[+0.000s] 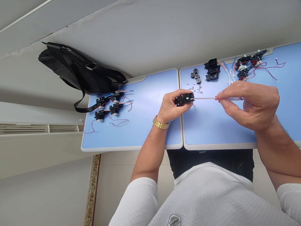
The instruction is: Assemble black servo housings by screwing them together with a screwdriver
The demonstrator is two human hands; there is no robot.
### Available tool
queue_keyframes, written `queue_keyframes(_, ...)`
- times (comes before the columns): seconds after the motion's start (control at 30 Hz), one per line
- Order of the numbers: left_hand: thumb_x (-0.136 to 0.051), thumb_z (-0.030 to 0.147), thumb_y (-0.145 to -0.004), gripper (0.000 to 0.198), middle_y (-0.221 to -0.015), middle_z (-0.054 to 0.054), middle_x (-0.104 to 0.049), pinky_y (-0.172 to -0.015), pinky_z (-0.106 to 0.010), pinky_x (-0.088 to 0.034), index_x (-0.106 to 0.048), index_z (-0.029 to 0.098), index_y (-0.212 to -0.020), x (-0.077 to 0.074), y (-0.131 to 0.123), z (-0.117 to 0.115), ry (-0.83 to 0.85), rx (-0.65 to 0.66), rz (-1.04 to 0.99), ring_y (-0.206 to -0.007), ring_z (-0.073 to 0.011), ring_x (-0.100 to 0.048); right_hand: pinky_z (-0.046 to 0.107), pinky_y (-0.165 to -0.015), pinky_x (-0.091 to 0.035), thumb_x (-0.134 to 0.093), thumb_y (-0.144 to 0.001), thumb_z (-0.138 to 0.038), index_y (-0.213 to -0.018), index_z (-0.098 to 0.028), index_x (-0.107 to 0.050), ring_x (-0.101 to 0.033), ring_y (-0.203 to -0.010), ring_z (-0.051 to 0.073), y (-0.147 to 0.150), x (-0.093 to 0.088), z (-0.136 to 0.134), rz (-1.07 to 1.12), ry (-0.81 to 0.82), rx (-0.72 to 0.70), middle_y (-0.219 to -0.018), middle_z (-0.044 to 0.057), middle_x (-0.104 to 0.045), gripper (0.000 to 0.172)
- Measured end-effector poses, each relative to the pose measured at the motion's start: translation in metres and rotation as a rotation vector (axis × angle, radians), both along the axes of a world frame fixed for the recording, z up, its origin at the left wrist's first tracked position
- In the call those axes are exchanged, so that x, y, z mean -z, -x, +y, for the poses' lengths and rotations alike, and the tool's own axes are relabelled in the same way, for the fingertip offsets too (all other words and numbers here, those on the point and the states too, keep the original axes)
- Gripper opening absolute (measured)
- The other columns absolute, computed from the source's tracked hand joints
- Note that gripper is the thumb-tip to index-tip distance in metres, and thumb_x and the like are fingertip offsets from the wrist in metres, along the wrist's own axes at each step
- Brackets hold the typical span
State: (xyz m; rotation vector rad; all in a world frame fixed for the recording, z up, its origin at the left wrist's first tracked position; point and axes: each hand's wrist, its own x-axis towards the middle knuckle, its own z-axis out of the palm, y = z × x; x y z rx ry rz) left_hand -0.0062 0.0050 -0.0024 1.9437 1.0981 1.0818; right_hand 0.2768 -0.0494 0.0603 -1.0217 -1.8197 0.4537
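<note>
My left hand (172,105) grips a small black plastic gearbox housing (184,99) above the blue desktop. My right hand (249,106) pinches a slim precision screwdriver (211,98) with a clear handle, and its steel shaft reaches the end of the housing. Several tiny screws and metal parts (195,89) lie just above the housing on the desk. Beyond them sit several round metal-capped parts (195,76) and stacked black housings (212,69).
Wired black assemblies (108,106) lie on the left blue desk panel (150,125), with more (249,67) at the far right. A black bag (80,69) rests behind the left panel. A wall radiator (39,128) stands at left.
</note>
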Motion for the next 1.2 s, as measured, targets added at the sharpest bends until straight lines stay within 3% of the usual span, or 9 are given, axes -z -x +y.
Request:
queue_keyframes(0.2, -0.087, 0.030, -0.083, 0.029, -0.104, -0.004, -0.091, -0.079, -0.032, -0.070, -0.089, 0.023, -0.111, 0.000, 0.000, 0.001, -0.023, 0.008, -0.013, -0.088, -0.0196, -0.083, 0.051, -0.070, -0.066, -0.073, -0.103, -0.020, -0.109, -0.051, -0.086, -0.080, -0.076, 0.028, 0.000, 0.002, 0.002, 0.010, -0.055, -0.057, -0.091, -0.007, -0.086, 0.034)
queue_keyframes(0.4, -0.088, 0.031, -0.086, 0.029, -0.109, -0.005, -0.091, -0.083, -0.032, -0.071, -0.088, 0.023, -0.114, 0.001, 0.000, 0.000, -0.048, 0.053, -0.020, -0.094, -0.0201, -0.085, 0.042, -0.059, -0.060, -0.076, -0.096, -0.009, -0.113, -0.042, -0.086, -0.077, -0.069, 0.022, 0.002, 0.008, 0.011, 0.087, -0.248, -0.158, -0.089, -0.007, -0.086, 0.039)
queue_keyframes(0.7, -0.087, 0.024, -0.086, 0.030, -0.111, -0.005, -0.090, -0.082, -0.032, -0.071, -0.089, 0.025, -0.116, 0.000, 0.004, 0.001, -0.087, 0.099, -0.089, -0.093, -0.0196, -0.085, 0.037, -0.064, -0.064, -0.078, -0.091, -0.004, -0.115, -0.036, -0.088, -0.080, -0.074, 0.020, 0.001, 0.012, 0.015, 0.142, -0.257, -0.207, -0.094, -0.006, -0.088, 0.041)
queue_keyframes(1.2, -0.088, 0.027, -0.085, 0.030, -0.110, -0.005, -0.091, -0.081, -0.032, -0.071, -0.089, 0.025, -0.115, 0.001, 0.004, 0.001, -0.091, 0.074, -0.061, -0.093, -0.0198, -0.084, 0.048, -0.064, -0.064, -0.075, -0.096, -0.007, -0.120, -0.049, -0.088, -0.081, -0.074, 0.025, 0.001, 0.007, 0.009, 0.130, -0.189, -0.182, -0.095, -0.007, -0.087, 0.050)
